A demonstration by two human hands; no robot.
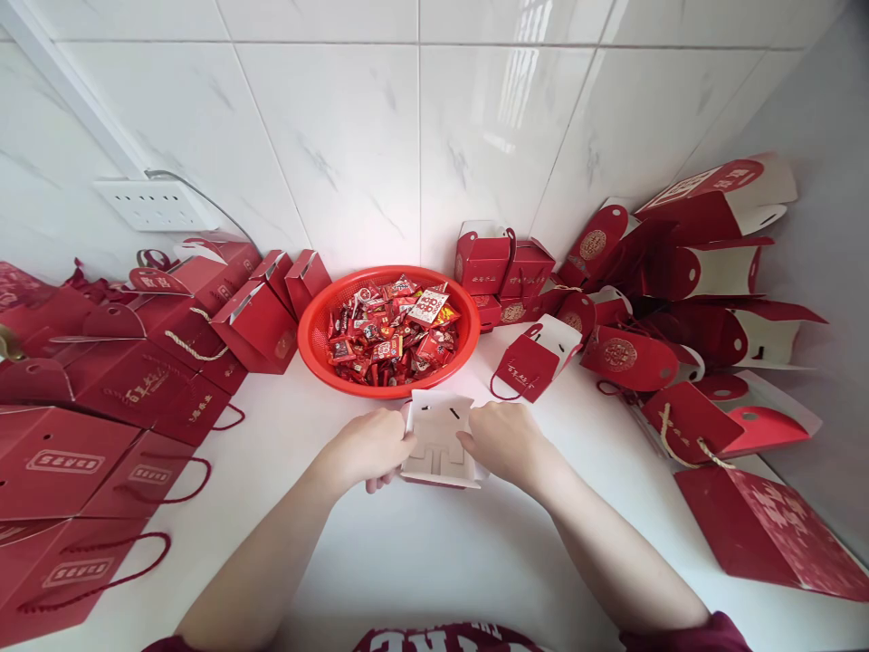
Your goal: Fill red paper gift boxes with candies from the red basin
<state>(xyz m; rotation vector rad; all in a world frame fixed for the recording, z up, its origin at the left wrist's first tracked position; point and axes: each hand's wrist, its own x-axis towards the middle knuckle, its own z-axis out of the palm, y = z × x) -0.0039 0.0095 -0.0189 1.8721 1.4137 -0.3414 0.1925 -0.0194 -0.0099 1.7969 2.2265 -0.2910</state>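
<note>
We hold a small white-lined box (438, 439) on the white counter (421, 552) just in front of the red candy basket (388, 330), left hand (370, 448) and right hand (506, 444) pinching opposite side flaps, seemingly equally near, fingertips partly hidden.

A white counter (421, 561) runs up to a wall (353, 136) of large glossy white tiles with faint grey veining and thin grout lines. Left of the wall's centre seam, a white socket strip (153, 205) sits low on the tiles, a cable arcing from it. Right of the seam, window light glares on the tiles
</note>
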